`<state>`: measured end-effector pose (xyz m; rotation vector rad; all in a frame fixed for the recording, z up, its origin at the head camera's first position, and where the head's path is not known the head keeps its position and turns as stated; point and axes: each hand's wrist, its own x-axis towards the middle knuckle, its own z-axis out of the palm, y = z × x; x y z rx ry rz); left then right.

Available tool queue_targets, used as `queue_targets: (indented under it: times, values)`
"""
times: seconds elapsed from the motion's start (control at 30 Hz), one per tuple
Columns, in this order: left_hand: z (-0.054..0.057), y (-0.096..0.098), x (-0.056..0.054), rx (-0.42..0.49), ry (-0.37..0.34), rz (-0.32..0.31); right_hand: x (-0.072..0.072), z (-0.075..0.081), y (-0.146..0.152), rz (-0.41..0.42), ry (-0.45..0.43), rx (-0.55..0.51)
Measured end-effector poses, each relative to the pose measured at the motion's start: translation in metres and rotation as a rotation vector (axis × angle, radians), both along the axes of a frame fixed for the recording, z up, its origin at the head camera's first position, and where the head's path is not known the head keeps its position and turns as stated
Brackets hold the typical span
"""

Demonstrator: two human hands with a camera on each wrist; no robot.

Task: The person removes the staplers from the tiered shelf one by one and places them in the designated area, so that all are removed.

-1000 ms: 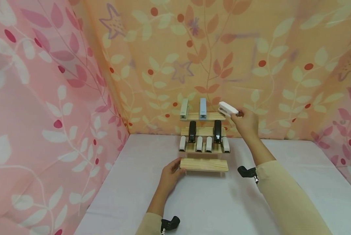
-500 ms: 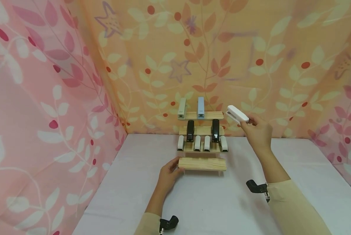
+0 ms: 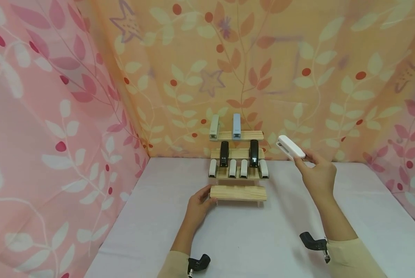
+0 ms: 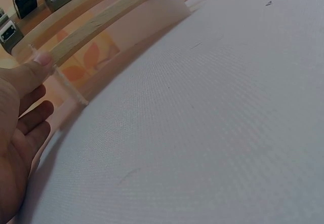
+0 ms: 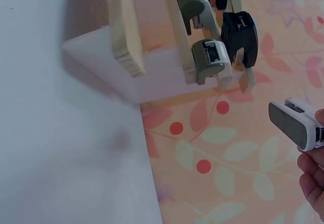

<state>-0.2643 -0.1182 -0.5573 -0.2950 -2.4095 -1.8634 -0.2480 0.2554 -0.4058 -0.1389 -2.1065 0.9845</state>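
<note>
In the head view my right hand (image 3: 319, 173) holds a white stapler (image 3: 290, 146) in the air, right of a tiered wooden display stand. Its grey base (image 5: 287, 125) faces the right wrist camera. My left hand (image 3: 198, 206) grips the left end of the stand's lowest shelf (image 3: 238, 193), thumb in front in the head view. A pale green stapler (image 3: 214, 126) and a light blue stapler (image 3: 236, 126) stand on the top shelf. Below them are two black staplers, one on the left (image 3: 224, 153) and one on the right (image 3: 254, 153). Several small white staplers (image 3: 243, 168) line the shelf under these.
Bare wood shows on the right part of the top shelf (image 3: 254, 135). The stand rests on a white-covered table (image 3: 151, 216). Behind it hangs an orange leaf-patterned cloth (image 3: 179, 96), with a pink one (image 3: 30, 135) at the left.
My right hand has carried the white stapler away from the top shelf's right end, to the right and lower. My left hand stays at the lowest shelf. The head view has shifted slightly.
</note>
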Motion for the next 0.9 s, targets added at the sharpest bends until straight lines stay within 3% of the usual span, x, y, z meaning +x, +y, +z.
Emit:
queue_targets:
  times: [0.13, 0.43, 0.9]
  values:
    - [0.001, 0.0, 0.0, 0.007, 0.0, -0.002, 0.012, -0.009, 0.002, -0.02, 0.0, -0.01]
    - [0.004, 0.001, 0.001, 0.024, -0.006, 0.016, 0.025, -0.037, 0.009, -0.039, -0.104, -0.036]
    - [0.002, 0.0, 0.001, -0.001, -0.001, 0.005, 0.019, -0.075, 0.017, -0.077, -0.115, -0.012]
